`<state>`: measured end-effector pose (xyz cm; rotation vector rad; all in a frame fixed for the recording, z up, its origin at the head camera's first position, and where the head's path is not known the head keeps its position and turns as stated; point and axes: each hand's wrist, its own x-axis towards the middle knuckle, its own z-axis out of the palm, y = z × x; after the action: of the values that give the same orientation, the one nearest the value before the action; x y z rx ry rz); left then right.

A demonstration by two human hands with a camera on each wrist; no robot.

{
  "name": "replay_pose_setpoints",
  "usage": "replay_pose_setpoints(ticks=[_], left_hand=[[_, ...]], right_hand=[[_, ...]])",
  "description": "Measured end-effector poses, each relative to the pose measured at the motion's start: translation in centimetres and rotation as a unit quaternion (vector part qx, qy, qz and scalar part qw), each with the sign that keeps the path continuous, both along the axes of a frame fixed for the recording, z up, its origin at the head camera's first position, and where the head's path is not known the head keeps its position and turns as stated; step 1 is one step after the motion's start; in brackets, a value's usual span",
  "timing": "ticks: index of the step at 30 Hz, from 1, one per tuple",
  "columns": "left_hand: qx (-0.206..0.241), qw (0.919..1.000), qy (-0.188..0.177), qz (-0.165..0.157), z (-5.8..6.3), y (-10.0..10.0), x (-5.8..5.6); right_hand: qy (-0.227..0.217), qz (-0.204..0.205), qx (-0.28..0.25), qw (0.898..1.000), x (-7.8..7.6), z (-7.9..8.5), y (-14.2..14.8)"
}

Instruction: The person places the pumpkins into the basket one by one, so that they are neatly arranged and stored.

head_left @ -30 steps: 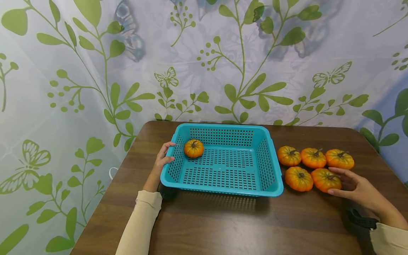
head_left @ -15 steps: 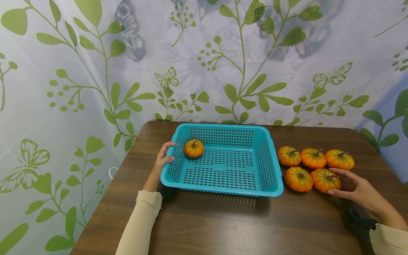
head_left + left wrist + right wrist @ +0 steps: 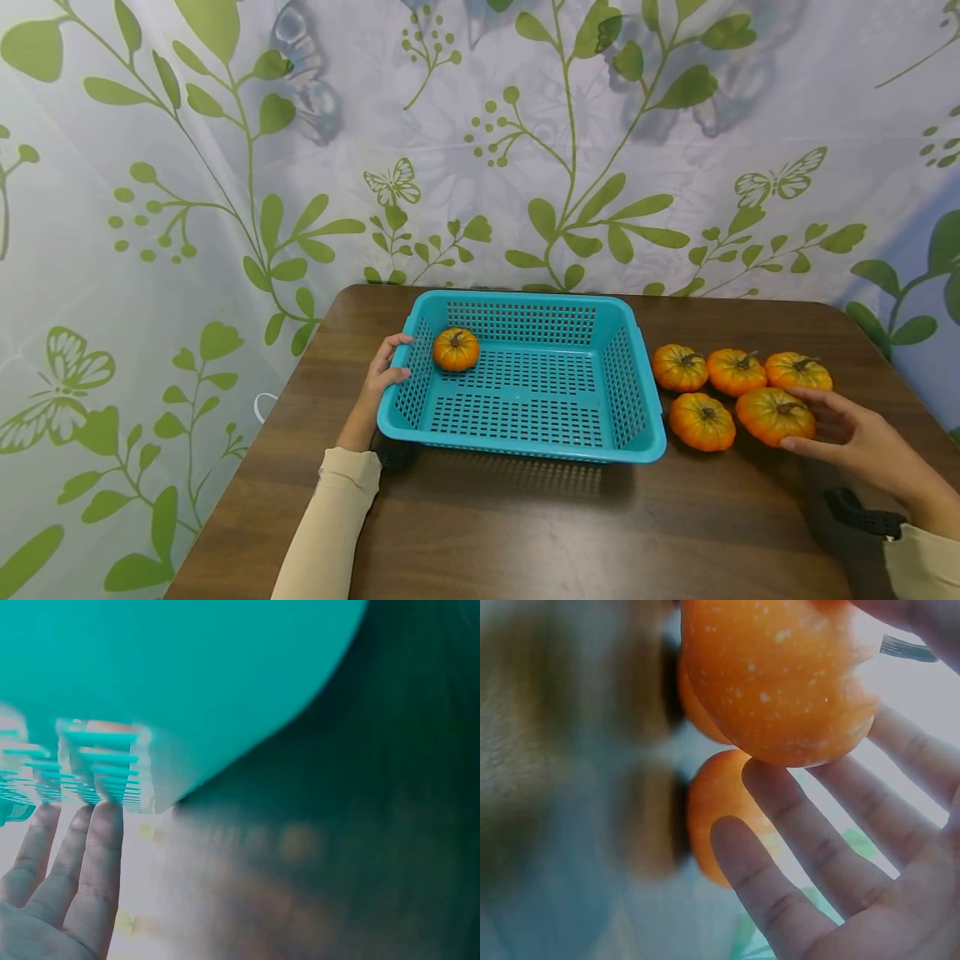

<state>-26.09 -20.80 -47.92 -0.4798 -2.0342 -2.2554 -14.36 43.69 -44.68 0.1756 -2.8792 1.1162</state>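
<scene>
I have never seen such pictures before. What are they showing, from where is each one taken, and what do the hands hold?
There is no machine here: a person works bare-handed. The wide picture comes from a camera worn on the head, looking forward and down. The two close ones come from cameras worn on the left and right wrists; in them the scene looks turned sideways and partly blurred.

On the brown table stands a turquoise basket with one small pumpkin inside, toward its left end. The left hand holds the basket's left rim. To the right of the basket, four pumpkins sit close together on the table. The right hand grips a sixth pumpkin beside them, between thumb and fingers.
</scene>
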Motion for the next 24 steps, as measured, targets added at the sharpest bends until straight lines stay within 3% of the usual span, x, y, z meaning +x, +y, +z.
replay_pose_setpoints(ticks=[4, 13, 24], left_hand=[[0.0, 1.0, 0.001, -0.001, 0.0, 0.0, 0.0], [0.002, 1.0, 0.002, -0.002, 0.0, 0.0, 0.0], [-0.001, 1.0, -0.001, 0.0, 0.0, 0.0, 0.0]], right_hand=[[-0.011, -0.005, 0.035, 0.999, -0.2, 1.0, -0.5], [-0.01, 0.007, 0.044, 0.999, -0.3, 3.1, -1.9], [0.028, 0.02, 0.05, 0.998, -0.6, 5.0, -3.6]])
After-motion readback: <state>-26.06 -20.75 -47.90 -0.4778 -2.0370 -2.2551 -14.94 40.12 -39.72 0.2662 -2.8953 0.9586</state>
